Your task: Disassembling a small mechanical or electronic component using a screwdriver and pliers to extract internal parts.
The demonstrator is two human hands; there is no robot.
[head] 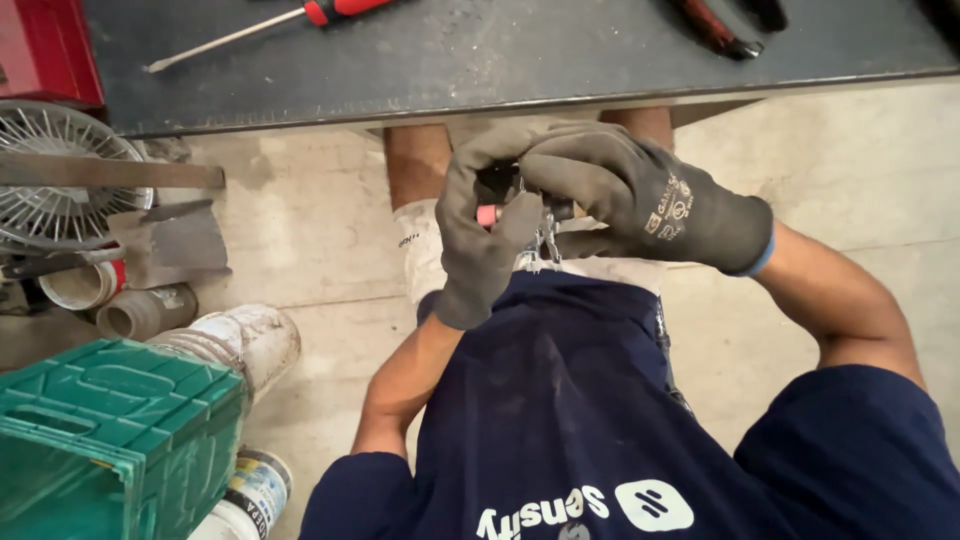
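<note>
both grey-gloved hands close together at the chest: the left hand [480,240] and right hand [640,195] clamp a small metal tool with a pink tip [487,215], near the dark table [520,60] bearing a red-handled screwdriver [270,25].

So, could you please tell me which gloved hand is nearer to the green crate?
Left. The left hand is on the green crate's side of the small metal part; the right hand is on the far side.
</note>
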